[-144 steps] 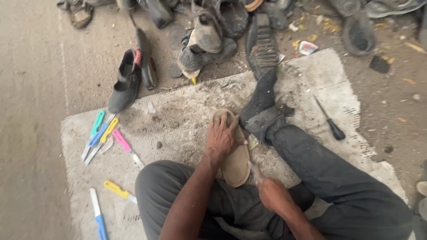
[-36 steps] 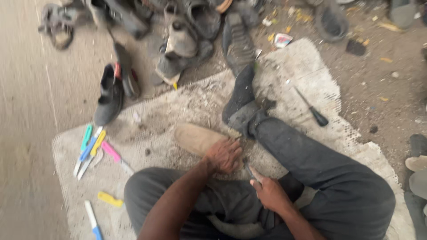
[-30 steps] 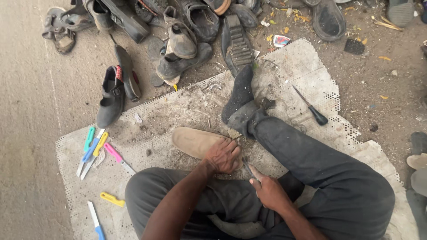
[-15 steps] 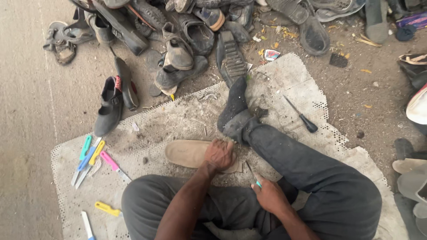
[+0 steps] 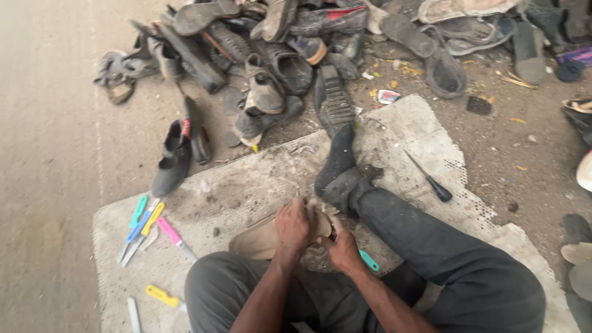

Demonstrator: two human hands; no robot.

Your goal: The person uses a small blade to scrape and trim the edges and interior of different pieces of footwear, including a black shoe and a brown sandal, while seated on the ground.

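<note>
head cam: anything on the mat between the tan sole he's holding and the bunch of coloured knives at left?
One thing: a pink-handled knife lies on the mat between the tan sole and the coloured knives. Otherwise only dusty mat, in the head view.

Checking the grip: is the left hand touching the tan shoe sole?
Touching. The head view shows the left hand pressed on the tan shoe sole, fingers over its edge.

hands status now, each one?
Left hand: closed on the tan shoe sole.
Right hand: gripping a teal-handled tool, against the sole.
</note>
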